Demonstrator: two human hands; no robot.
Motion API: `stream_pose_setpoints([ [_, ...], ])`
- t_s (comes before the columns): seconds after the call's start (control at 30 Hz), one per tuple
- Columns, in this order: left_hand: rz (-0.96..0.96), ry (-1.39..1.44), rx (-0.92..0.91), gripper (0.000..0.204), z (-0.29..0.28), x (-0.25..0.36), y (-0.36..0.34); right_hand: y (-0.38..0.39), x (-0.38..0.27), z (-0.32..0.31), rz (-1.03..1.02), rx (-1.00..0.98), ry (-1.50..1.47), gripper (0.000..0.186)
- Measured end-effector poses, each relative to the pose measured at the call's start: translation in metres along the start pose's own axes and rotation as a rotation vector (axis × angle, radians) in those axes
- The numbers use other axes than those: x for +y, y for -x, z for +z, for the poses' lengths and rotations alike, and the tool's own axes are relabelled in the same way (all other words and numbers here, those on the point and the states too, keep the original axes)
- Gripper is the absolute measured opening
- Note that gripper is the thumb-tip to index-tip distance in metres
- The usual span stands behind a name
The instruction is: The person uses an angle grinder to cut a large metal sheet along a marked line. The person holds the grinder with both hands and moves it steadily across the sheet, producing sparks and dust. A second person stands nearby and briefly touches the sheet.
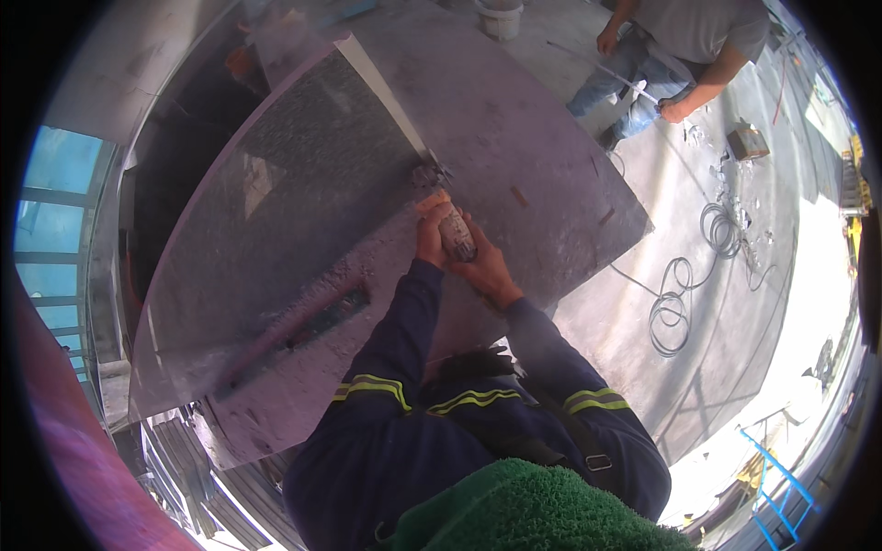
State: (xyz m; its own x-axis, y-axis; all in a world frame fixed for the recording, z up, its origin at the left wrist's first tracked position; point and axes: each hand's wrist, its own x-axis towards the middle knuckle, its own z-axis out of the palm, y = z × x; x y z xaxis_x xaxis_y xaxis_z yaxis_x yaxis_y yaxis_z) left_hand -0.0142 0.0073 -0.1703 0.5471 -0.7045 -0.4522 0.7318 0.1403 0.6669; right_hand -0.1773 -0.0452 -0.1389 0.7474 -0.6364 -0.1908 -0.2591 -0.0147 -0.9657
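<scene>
Both my hands grip a dusty power tool (457, 234), seemingly an angle grinder, with its head at the right edge of a large speckled, curved-sided sheet (322, 138). A pale straight strip (377, 83) runs along that edge down to the tool's head. My left hand (432, 239) is wrapped round the upper body of the tool; my right hand (482, 262) holds its rear end from the right. Beneath them lies a broad dusty board (542, 184), with a long dark slot (326, 317) at lower left.
A co-worker (698, 37) at upper right holds a long rod. A white bucket (498, 16) stands at the back. Coiled cables (721, 230) and a small box (747, 142) lie on the pale floor (707, 349). A blue metal frame (781, 477) is at lower right, metal profiles (184, 468) lower left.
</scene>
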Motion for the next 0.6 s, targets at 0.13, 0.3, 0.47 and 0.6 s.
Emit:
stream_pose_setpoints([
  [0.13, 0.009, -0.026, -0.004, 0.032, 0.000, 0.000, 0.001, 0.000, 0.004, 0.002, -0.024, 0.021, 0.037, 0.114],
  [0.3, -0.005, -0.032, -0.007, 0.034, -0.004, -0.002, -0.002, -0.001, 0.009, 0.003, -0.017, 0.011, 0.025, 0.116],
  [0.47, -0.022, -0.017, -0.020, 0.036, -0.006, -0.004, -0.003, -0.002, 0.013, 0.005, -0.033, 0.024, 0.032, 0.116],
  [0.6, -0.035, 0.001, 0.015, 0.034, -0.002, -0.002, 0.000, 0.000, 0.013, 0.005, -0.036, 0.024, 0.020, 0.117],
])
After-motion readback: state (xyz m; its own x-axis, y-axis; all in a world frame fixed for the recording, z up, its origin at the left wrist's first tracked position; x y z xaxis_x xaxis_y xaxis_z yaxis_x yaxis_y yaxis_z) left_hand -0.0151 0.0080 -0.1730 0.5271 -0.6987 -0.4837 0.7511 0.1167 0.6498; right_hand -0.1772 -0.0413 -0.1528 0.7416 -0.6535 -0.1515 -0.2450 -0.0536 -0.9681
